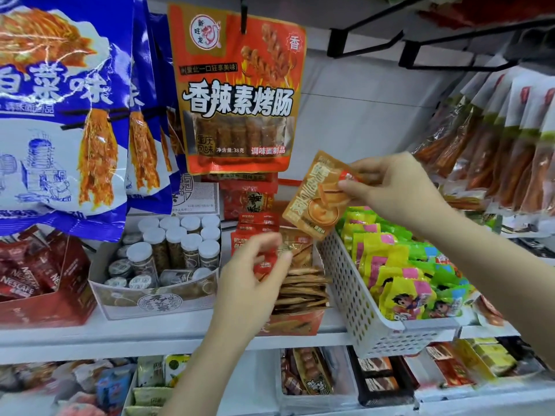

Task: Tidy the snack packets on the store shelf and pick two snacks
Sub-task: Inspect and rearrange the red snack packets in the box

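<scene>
Above a white store shelf [168, 334], the right hand [399, 187] pinches a tan snack packet [315, 199] over a carton of stacked packets [300, 283]. Left hand [255, 274], fingers curled and blurred, touches red packets [261, 232]; its hold is unclear. Nescafe box [36, 283] sits far left.

Back wall: white panel [360, 94], plain, evenly lit.
Shelf: white board [90, 334], front edge runs across frame; second tier below.
Hooks: black metal pegs [420, 28] top right, angled fwd.

White perforated basket [354, 298] on shelf; black hooks [450, 52] above.
</scene>
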`<state>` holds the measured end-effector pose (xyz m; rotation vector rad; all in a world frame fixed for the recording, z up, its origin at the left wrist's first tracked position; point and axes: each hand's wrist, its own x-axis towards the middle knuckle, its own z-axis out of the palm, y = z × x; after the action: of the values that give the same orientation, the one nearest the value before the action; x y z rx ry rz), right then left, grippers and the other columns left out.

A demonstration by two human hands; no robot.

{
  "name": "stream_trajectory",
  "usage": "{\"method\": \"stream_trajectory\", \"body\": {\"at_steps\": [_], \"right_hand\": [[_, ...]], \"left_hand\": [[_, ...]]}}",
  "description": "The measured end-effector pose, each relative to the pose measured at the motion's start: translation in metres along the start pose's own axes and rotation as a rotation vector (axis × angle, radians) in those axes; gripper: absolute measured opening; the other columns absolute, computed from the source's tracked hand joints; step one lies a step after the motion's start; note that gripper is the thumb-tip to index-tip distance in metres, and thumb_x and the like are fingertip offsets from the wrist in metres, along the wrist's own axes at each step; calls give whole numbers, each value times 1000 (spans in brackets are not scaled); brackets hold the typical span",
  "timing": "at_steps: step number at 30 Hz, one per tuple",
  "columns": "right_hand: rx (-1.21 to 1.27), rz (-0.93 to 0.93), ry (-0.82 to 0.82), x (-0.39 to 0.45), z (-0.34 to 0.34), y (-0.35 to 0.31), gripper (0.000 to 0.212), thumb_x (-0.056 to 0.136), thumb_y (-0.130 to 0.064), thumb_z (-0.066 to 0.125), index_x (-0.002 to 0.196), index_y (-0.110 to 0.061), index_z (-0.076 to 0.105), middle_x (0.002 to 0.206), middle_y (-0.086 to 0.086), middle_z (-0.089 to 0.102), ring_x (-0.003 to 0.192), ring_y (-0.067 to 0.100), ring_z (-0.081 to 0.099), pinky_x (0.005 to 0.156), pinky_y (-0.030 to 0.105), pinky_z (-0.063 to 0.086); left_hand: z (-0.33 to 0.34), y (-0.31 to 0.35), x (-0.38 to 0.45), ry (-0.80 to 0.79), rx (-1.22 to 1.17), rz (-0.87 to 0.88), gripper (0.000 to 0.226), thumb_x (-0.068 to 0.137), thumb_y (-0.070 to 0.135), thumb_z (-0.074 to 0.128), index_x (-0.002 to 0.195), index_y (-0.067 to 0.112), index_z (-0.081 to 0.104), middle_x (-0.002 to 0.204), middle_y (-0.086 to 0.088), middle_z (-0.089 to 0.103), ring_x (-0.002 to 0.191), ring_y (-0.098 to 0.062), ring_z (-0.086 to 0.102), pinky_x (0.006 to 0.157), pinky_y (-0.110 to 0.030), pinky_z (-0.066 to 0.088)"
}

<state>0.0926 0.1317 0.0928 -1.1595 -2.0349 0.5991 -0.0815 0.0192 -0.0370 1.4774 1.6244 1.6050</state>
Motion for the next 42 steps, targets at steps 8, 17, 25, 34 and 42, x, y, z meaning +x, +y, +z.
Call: {"method": "stream_trajectory", "body": {"at_steps": [8, 17, 25, 34, 42], "right_hand": [[-511, -196, -44, -9, 53, 14, 22, 86, -17, 66, 108, -14, 71, 100, 8, 74, 98, 27, 67, 85, 31, 47], [-627, -56, -553, -16, 74, 20, 30, 85, -1, 55, 110, -10, 69, 107, 13, 70, 104, 26, 65, 86, 39, 55], [-456, 202, -773, 14, 52, 2, 48, 82, 12, 37, 111, -6, 71, 111, 10, 72, 111, 19, 66, 97, 29, 51], [-883, 36, -501, 31, 102, 32, 36, 87, -2, 54, 121, -10, 63, 119, 17, 62, 107, 32, 64, 86, 35, 55], [-935, 1, -444, 37, 110, 34, 32, 87, -4, 58, 118, -8, 63, 118, 17, 62, 111, 32, 61, 85, 34, 51]], "left_hand": [[9, -4, -10, -372, 439, 159, 47, 97, 58, 40, 134, 34, 56, 137, 22, 52, 128, 3, 40, 110, -21, 28], [2, -8, -9, -188, 452, 261, 39, 96, 48, 51, 118, 20, 68, 119, 12, 49, 116, -7, 43, 98, -27, 41], [0, -10, -9, -343, 527, 286, 55, 99, 57, 27, 143, 30, 45, 145, 15, 46, 137, 1, 28, 117, -16, 1], [-1, -11, -5, -357, 519, 314, 47, 102, 51, 34, 139, 29, 51, 141, 15, 50, 140, -1, 28, 119, -18, -1], [-2, -14, -6, -364, 494, 309, 47, 101, 52, 34, 138, 29, 52, 142, 17, 48, 142, 0, 24, 119, -18, -3]]}}
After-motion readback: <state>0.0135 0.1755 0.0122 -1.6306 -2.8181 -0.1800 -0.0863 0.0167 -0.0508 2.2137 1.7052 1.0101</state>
